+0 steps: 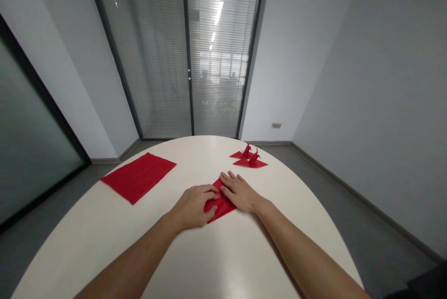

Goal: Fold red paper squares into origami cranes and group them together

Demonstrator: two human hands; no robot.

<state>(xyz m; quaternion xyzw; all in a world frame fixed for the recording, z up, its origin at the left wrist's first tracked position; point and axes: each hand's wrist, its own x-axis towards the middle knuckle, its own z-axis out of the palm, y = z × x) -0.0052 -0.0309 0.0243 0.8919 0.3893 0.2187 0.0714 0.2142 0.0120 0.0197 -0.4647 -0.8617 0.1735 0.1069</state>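
We look toward pale walls (394, 80) and, between them, tall glass panels (157, 57) in dark frames, with slatted blinds across them and strips of light showing in the right-hand panel; below these runs the grey floor (314, 164); on it we see the round white counter (188, 261), which carries all the red paper directly on its top. Toward its far left edge lies an open red sheet (138, 178), flat, lightly creased, turned cornerwise to us and well apart from both hands; near the middle, our left hand (197, 203) and right hand (240, 192) meet over the folded red paper (223, 209), which lies on the counter beneath them, its outline partly covered. The right grip is released, palm down, with its fingers stretched flat across the paper's upper right part; the left grip rests on the paper's left side, thumb and fingers set apart with red showing between them, though we cannot tell whether the fingertips pinch a fold; beyond the right hand stand two small red paper cranes (254, 160), close together, wings spread, one just behind the other; smallest is a wall plate (276, 125), low on the far wall.
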